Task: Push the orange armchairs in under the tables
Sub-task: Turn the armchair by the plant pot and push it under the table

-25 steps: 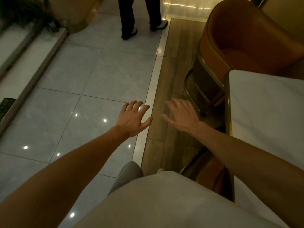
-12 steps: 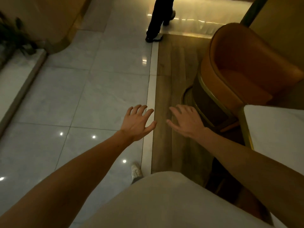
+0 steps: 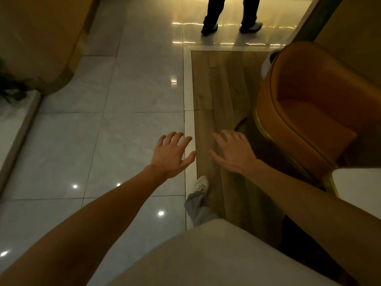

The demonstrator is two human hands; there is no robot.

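Note:
An orange armchair (image 3: 305,96) with a gold metal base stands at the right on the wooden floor strip, its seat facing a white-topped table (image 3: 358,188) with a gold edge at the lower right. My left hand (image 3: 171,154) is stretched forward over the tile, fingers spread, holding nothing. My right hand (image 3: 233,151) hovers over the wooden floor just left of the armchair's base, fingers apart, not touching the chair.
A person's dark-trousered legs (image 3: 228,15) stand on the glossy tile at the top. A curved tan counter (image 3: 39,42) and a raised ledge (image 3: 18,129) line the left. My own leg and white shoe (image 3: 201,185) step onto the floor border.
I have walked forward: the armchair has come nearer and lower in view, and the table has slid to the lower right. Both hands stay open in front of me.

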